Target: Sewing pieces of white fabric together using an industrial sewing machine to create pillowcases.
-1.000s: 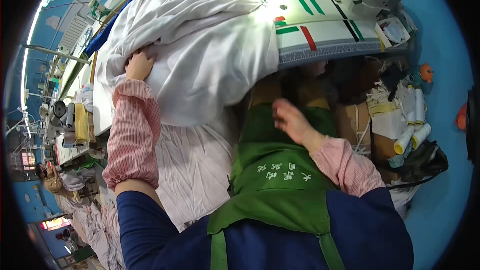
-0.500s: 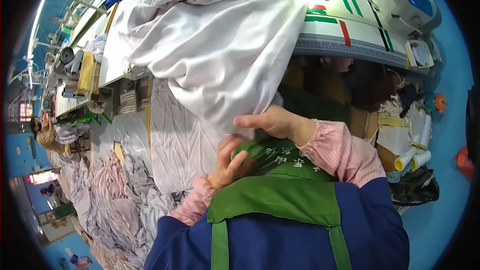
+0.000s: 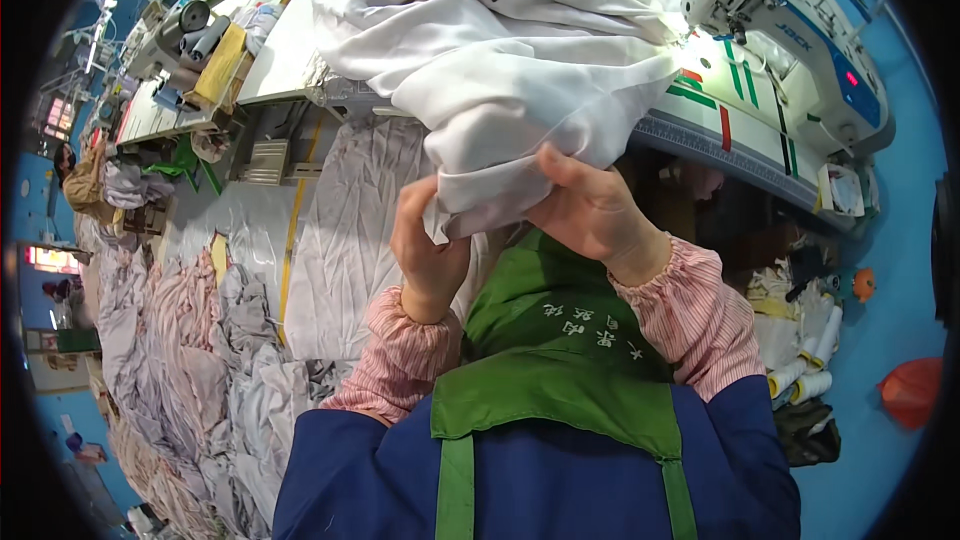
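A large pale white cloth [image 3: 510,80] spreads over the sewing table and hangs off its front edge toward me. Both hands hold its lower end in front of my green apron [image 3: 560,340]. My left hand [image 3: 432,245] is closed on the left corner of that edge, its fingers partly behind the fabric. My right hand [image 3: 590,205] grips the same edge farther right, thumb on top and fingers hidden underneath. Between them the edge looks folded over. To the right of the cloth stands a white and blue sewing machine [image 3: 800,50], with part of the cloth lying near its needle area.
Along the table's front edge runs a grey measuring strip [image 3: 720,140]. Thread cones [image 3: 805,380] sit low on the right, near a red bag [image 3: 910,392]. Heaps of grey and pink fabric [image 3: 180,360] cover the left side. Farther off, a person [image 3: 85,175] sits among other worktables.
My left hand has risen from below the cloth and now holds its edge. The right hand has moved slightly right and up, still gripping. The view has shifted, showing more of the machine.
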Demonstrator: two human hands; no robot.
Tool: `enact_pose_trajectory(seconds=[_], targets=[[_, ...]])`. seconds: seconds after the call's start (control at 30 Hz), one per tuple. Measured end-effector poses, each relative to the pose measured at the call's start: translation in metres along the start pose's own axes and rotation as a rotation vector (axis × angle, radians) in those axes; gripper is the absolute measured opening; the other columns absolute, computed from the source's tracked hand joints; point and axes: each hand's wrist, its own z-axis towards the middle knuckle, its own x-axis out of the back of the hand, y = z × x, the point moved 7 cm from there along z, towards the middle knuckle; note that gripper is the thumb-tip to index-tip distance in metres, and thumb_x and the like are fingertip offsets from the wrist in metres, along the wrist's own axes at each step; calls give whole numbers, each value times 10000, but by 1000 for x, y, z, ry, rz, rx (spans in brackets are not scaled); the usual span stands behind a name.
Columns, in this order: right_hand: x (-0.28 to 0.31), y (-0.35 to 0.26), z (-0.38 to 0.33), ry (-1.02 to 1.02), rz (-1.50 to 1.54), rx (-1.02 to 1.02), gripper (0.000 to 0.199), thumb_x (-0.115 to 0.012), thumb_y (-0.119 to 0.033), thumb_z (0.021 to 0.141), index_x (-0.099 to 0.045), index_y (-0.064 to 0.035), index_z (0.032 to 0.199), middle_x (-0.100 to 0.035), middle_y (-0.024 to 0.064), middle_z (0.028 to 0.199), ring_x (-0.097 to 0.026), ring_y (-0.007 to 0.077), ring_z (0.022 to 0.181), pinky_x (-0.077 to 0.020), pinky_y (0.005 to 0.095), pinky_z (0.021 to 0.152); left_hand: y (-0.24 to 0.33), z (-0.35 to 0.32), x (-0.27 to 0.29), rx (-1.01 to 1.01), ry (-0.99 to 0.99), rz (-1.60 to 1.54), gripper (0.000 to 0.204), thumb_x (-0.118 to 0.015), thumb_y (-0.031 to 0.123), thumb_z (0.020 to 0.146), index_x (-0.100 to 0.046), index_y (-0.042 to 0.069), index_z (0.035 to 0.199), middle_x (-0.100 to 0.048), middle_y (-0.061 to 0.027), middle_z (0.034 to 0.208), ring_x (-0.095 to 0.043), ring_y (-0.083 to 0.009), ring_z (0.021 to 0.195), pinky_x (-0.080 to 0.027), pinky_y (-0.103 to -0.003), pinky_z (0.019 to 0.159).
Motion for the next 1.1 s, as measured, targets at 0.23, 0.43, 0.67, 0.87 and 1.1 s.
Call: enact_pose_trajectory(seconds=[0.23, 0.43, 0.67, 0.87, 1.1], targets=[[15, 7, -10, 88, -50, 83, 528, -544, -268, 989, -371, -41, 1433, -509, 118, 1392, -474, 264, 1306, -343, 479, 1118, 28, 7, 34, 23, 19, -75, 208, -599, -111, 790, -601, -23, 978, -641, -162, 900, -631, -262, 789, -501, -315, 695], [69, -9, -26, 608, -1382, 404, 693, -694, -150, 877, -331, 10, 1445, -320, 126, 1505, -310, 228, 1395, -316, 397, 1113, 43, 95, 76, -63, 79, -185, 108, -578, -6, 871, -592, -35, 975, -612, -114, 898, -560, -186, 812, -448, -264, 726], [98, 27, 104, 722, -1234, 537, 613, -653, -166, 893, -375, -1, 1414, -391, 124, 1439, -371, 232, 1341, -338, 381, 1102, 128, 186, 80, -353, -377, 103, 196, -586, 14, 693, -638, -51, 870, -574, -131, 685, -536, -209, 595, -418, -293, 548], [61, 81, 150, 513, -1104, 265, 542, -604, -205, 926, -415, -29, 1402, -428, 107, 1429, -393, 221, 1338, -359, 366, 1092, 97, 136, 79, -343, -983, 94, 173, -714, 178, 747, -677, 21, 809, -498, -54, 540, -515, -161, 430, -333, -335, 396], [41, 97, 45, 275, -632, 54, 471, -547, -249, 964, -462, -63, 1389, -472, 86, 1418, -419, 209, 1335, -383, 348, 1082, -26, 108, 73, 147, -968, 71, 227, -653, 120, 759, -704, -10, 939, -628, -84, 700, -535, -201, 624, -394, -331, 604]])
